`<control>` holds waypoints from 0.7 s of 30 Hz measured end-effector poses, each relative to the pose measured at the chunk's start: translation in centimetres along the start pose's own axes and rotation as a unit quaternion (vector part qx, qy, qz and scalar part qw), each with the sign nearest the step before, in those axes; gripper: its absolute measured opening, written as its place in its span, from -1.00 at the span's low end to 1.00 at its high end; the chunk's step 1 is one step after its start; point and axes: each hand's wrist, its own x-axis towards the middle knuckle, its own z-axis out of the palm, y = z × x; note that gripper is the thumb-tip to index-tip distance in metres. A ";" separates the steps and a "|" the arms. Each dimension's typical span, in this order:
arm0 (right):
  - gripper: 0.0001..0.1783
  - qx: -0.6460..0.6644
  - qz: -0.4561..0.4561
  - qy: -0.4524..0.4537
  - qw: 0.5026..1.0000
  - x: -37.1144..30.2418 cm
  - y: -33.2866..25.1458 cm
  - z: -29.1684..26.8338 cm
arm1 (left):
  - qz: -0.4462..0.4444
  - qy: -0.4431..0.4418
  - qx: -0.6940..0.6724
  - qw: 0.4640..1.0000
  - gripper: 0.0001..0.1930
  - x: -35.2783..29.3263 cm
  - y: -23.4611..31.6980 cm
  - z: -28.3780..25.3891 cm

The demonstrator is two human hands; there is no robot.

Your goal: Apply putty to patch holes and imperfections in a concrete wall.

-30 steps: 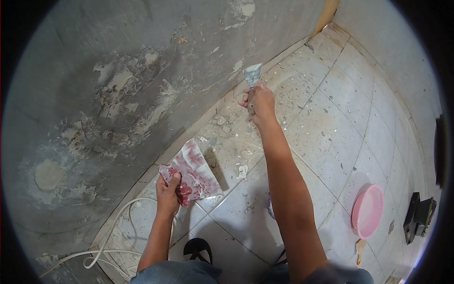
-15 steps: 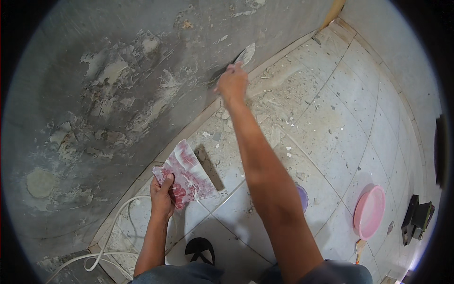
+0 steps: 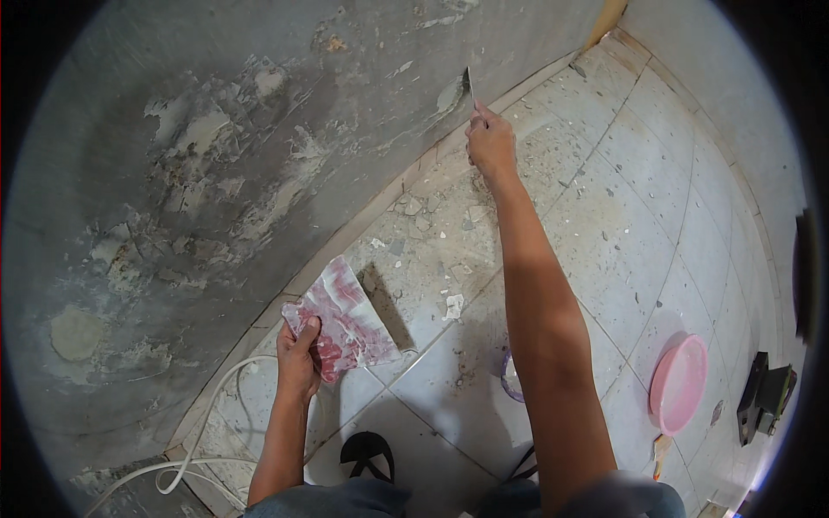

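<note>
My right hand (image 3: 491, 145) reaches far out to the lower part of a grey wall (image 3: 363, 86), closed round a putty knife (image 3: 470, 84). The thin blade shows almost edge-on against the wall, next to a pale smear of filler (image 3: 448, 95). The knife's handle is mostly hidden in my fingers. Nearer to me, my left hand (image 3: 299, 356) grips a flat reddish sheet (image 3: 356, 321) by its lower left corner, thumb on top. White paste covers much of that sheet, and it is held above the floor tiles near the foot of the wall.
Plaster flakes (image 3: 453, 306) litter the tiled floor (image 3: 432, 414) along the wall. A white cable (image 3: 200, 423) loops at the lower left. A purple-rimmed tub (image 3: 511, 380) is partly behind my right forearm. To the right are a pink basin (image 3: 679, 386), a brush (image 3: 661, 453) and a dark object (image 3: 764, 399).
My right hand has moved right along the wall, and the putty knife's blade has turned from face-on to edge-on. Pale filler now shows on the wall beside it. My left hand has hardly moved.
</note>
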 end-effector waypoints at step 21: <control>-0.62 0.241 0.166 -0.211 0.933 -12.7 -5.4 1.0 | -0.022 -0.044 -0.001 0.999 -0.74 -0.4 0.1 0.2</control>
